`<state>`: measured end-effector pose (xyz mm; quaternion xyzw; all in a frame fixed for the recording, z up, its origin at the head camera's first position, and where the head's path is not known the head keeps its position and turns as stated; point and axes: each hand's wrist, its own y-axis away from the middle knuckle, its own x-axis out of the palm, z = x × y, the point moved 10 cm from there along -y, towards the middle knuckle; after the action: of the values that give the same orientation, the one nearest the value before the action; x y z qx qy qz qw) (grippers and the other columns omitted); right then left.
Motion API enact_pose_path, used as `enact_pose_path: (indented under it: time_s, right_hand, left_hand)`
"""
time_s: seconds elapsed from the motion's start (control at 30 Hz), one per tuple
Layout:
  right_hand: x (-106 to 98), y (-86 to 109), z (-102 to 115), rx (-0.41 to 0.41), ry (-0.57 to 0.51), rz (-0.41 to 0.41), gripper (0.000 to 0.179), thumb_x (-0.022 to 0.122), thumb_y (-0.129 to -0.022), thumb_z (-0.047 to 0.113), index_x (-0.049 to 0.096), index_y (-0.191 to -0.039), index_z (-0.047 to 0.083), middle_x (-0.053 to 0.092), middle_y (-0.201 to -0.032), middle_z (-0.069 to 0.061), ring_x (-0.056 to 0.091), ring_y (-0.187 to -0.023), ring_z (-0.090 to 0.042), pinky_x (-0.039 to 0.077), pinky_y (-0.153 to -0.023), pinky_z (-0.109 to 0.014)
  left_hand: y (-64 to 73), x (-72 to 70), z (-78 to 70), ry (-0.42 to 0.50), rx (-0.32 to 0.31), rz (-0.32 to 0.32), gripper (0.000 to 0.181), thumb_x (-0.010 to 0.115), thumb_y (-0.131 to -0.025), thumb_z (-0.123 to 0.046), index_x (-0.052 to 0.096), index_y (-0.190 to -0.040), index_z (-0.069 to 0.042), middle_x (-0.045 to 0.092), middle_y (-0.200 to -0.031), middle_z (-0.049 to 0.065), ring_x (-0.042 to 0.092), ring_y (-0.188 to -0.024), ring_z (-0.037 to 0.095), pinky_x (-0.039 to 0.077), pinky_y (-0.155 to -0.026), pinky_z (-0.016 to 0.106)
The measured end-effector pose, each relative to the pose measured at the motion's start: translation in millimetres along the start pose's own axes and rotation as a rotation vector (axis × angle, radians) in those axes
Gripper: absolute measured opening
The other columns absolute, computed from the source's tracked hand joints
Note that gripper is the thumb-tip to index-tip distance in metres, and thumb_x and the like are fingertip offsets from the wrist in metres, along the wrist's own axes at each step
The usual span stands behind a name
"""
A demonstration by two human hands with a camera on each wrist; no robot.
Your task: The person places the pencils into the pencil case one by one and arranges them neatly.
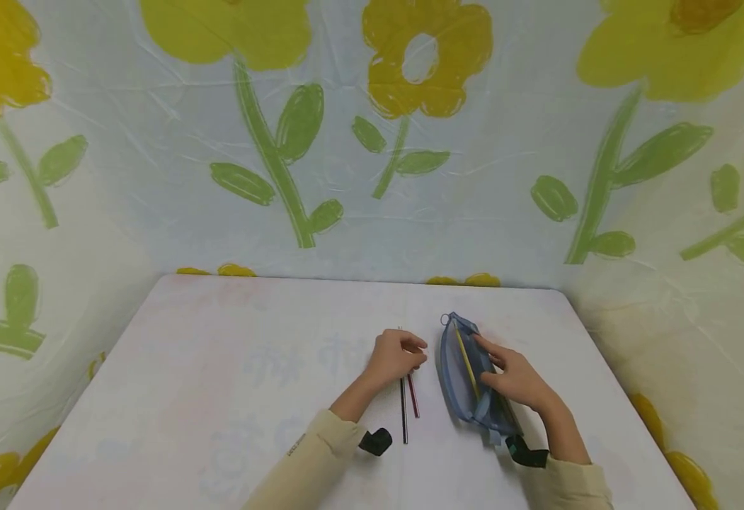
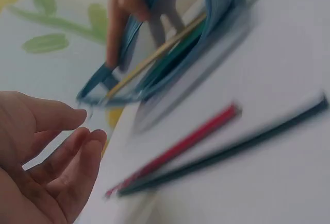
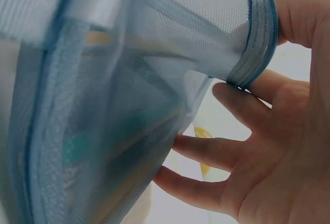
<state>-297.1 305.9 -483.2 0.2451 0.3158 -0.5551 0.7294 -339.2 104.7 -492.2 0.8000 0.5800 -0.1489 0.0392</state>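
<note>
A blue mesh pencil case (image 1: 448,375) lies unzipped on the right half of the table, its mouth spread wide. My right hand (image 1: 517,375) grips its right edge, thumb and fingers on either side of the zip rim (image 3: 260,33). Inside the case are a yellow pencil (image 1: 466,360) and a green one (image 2: 178,56). To the left, my left hand (image 1: 392,358) hovers over a red pencil (image 1: 413,397) and a dark pencil (image 1: 404,418) on the table. Nothing sits between its loosely bent fingers in the left wrist view.
The white table (image 1: 206,368) has faint coloured prints and rounded far corners. A flower-printed cloth (image 1: 473,198) hangs behind and at both sides. A metal ring (image 1: 444,319) hangs at the case's far end.
</note>
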Motion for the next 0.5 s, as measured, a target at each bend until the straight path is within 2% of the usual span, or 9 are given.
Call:
enact_pose_path:
  time_s: [0.13, 0.23, 0.33, 0.5]
  right_hand:
    - [-4, 2.8, 0, 0.0, 0.017, -0.013, 0.069, 0.06, -0.086, 0.007, 0.034, -0.15, 0.003, 0.029, -0.15, -0.03, 0.041, -0.124, -0.055, 0.039, -0.097, -0.061]
    - [-8, 5.9, 0, 0.013, 0.012, -0.011, 0.069, 0.06, -0.087, 0.008, 0.033, -0.15, 0.004, 0.028, -0.15, -0.03, 0.042, -0.123, -0.056, 0.041, -0.095, -0.062]
    - [-13, 7.4, 1, 0.025, -0.005, -0.02, 0.069, 0.06, -0.087, 0.007, 0.033, -0.151, 0.003, 0.027, -0.15, -0.031, 0.043, -0.121, -0.057, 0.044, -0.091, -0.062]
    - [-15, 6.8, 1, 0.026, -0.028, -0.022, 0.068, 0.061, -0.088, 0.006, 0.033, -0.15, 0.003, 0.028, -0.149, -0.032, 0.045, -0.118, -0.058, 0.046, -0.089, -0.061]
  left_hand:
    - [10.9, -34.6, 8.9, -0.21, 0.001, -0.057, 0.013, 0.076, -0.081, -0.007, 0.076, -0.095, -0.005, 0.067, -0.074, -0.005, 0.061, -0.061, 0.006, 0.05, -0.056, 0.024]
    - [16.8, -45.9, 17.0, -0.311, -0.029, -0.064, 0.013, 0.078, -0.08, -0.011, 0.076, -0.092, -0.008, 0.065, -0.071, -0.006, 0.059, -0.063, 0.007, 0.049, -0.059, 0.026]
    - [20.4, -45.4, 23.7, -0.336, -0.059, -0.042, 0.015, 0.079, -0.079, -0.013, 0.075, -0.092, -0.007, 0.064, -0.069, -0.007, 0.058, -0.063, 0.009, 0.049, -0.059, 0.027]
    - [23.6, -34.3, 30.8, -0.344, -0.09, -0.031, 0.021, 0.082, -0.077, -0.017, 0.074, -0.091, -0.006, 0.062, -0.069, -0.006, 0.057, -0.06, 0.008, 0.048, -0.055, 0.025]
